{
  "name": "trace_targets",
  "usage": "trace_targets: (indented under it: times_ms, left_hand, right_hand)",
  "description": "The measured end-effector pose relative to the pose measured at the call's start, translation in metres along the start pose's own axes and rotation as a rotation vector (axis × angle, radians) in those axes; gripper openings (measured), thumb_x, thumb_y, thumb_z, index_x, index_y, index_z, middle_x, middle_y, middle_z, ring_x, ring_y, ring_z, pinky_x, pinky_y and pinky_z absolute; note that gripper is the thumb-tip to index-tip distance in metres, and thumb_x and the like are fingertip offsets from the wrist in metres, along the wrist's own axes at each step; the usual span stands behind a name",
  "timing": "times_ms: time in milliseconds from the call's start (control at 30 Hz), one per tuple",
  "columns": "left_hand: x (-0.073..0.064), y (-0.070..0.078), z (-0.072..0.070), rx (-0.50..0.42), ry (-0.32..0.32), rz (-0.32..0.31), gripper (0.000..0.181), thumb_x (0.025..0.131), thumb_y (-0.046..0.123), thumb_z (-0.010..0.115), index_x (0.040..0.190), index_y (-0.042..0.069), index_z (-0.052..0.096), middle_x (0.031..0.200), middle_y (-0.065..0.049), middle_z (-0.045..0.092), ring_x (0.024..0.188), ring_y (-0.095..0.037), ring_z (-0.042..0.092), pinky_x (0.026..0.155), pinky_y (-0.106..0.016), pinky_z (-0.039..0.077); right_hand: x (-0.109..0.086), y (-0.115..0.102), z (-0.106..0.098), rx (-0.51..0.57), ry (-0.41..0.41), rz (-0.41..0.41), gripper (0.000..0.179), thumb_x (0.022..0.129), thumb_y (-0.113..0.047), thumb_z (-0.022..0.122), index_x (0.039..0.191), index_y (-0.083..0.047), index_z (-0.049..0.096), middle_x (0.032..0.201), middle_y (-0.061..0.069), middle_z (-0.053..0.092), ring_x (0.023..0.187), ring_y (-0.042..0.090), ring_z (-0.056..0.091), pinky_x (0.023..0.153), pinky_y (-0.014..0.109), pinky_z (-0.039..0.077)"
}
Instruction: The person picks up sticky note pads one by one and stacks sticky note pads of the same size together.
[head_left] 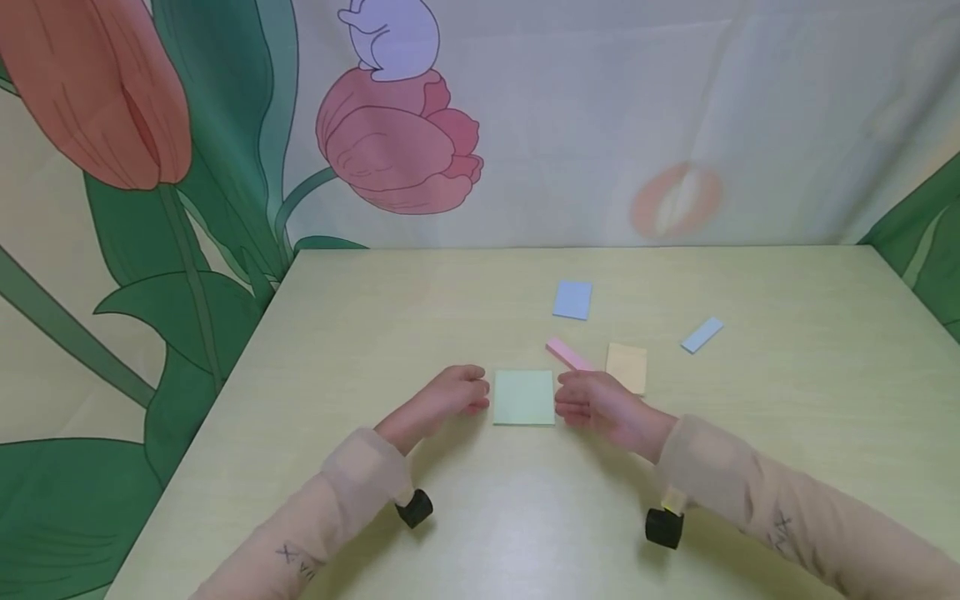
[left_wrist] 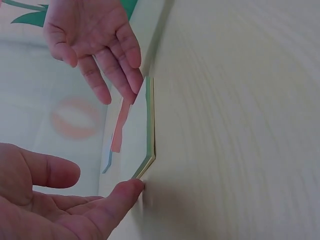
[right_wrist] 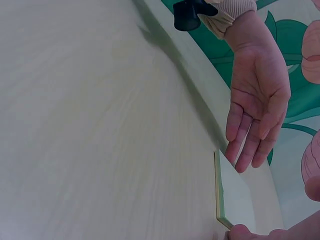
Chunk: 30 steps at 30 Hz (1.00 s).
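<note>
A pale green square sticky-note pad (head_left: 523,398) lies flat on the table between the two hands. Its side edge in the left wrist view shows a green layer over a yellowish one. Just off its left side is my left hand (head_left: 456,390), fingers loosely bent and holding nothing. At its right side, my right hand (head_left: 596,404) has fingertips right by the edge, with its palm facing the pad. A pink strip of notes (head_left: 567,353) and a pale yellow pad (head_left: 627,367) lie just beyond the right hand, which partly covers them.
Farther back on the table (head_left: 420,308) lies a blue notepad (head_left: 572,300), and a narrow light-blue strip (head_left: 702,335) sits to the right. Behind the table's far edge hangs a curtain (head_left: 570,125) printed with flowers. A black wrist camera (head_left: 664,528) hangs below the right sleeve.
</note>
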<state>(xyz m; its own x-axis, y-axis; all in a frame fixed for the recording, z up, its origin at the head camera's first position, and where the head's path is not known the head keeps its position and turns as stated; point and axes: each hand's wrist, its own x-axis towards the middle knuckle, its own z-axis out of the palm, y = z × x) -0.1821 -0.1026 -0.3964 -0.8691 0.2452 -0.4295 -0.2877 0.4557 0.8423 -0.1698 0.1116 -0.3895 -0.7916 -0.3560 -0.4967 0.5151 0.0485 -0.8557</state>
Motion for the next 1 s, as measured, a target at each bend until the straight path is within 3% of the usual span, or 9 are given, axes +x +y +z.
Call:
trace_targets:
  times_ms: [300, 1000]
  left_hand:
    - [-0.008, -0.004, 0.006, -0.046, -0.028, 0.003, 0.05, 0.089, 0.01, 0.04, 0.134, -0.007, 0.027, 0.134, -0.022, 0.039, 0.108, -0.03, 0.053, 0.091, -0.036, 0.044]
    - [-0.013, -0.005, 0.009, -0.041, -0.016, 0.016, 0.054, 0.085, 0.006, 0.045, 0.134, -0.006, 0.029, 0.132, -0.022, 0.041, 0.112, -0.029, 0.051, 0.09, -0.036, 0.044]
  right_hand:
    - [-0.008, 0.004, 0.002, 0.019, -0.008, 0.024, 0.052, 0.089, -0.008, 0.035, 0.137, 0.006, 0.018, 0.134, 0.025, 0.031, 0.122, 0.035, 0.037, 0.104, 0.044, 0.028]
    - [-0.011, 0.006, 0.005, 0.037, -0.021, 0.038, 0.053, 0.089, -0.009, 0.037, 0.137, 0.004, 0.018, 0.129, 0.021, 0.034, 0.116, 0.031, 0.04, 0.102, 0.046, 0.03]
